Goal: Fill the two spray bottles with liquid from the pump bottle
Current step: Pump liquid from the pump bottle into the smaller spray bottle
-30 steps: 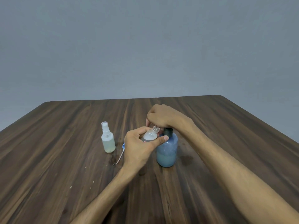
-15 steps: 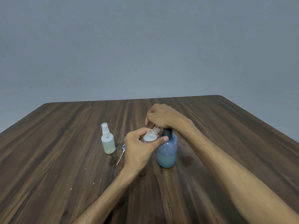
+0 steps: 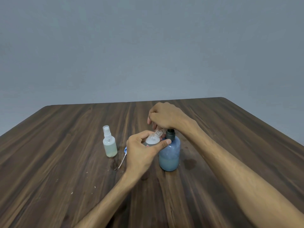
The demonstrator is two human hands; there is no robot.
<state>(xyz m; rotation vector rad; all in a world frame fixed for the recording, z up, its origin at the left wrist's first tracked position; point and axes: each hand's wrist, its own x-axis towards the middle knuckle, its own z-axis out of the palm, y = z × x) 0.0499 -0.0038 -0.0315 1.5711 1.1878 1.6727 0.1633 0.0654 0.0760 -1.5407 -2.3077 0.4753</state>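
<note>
A blue pump bottle (image 3: 170, 153) stands mid-table, about a third full of pale liquid, with a dark collar. My right hand (image 3: 166, 116) lies over its pump head, which is hidden under the fingers. My left hand (image 3: 143, 152) grips an uncapped clear spray bottle (image 3: 153, 138), tilted so its threaded neck points up under the right hand, close to the pump's collar. A second spray bottle (image 3: 109, 144) with its white sprayer on stands upright to the left, holding pale greenish liquid.
A loose spray head with a blue part and thin dip tube (image 3: 123, 159) lies on the dark wooden table (image 3: 65, 162) just left of my left hand. Damp spots mark the wood right of the pump bottle. A plain grey wall is behind.
My right hand has shifted very slightly on the pump head. My left hand still holds the tilted bottle in the same spot.
</note>
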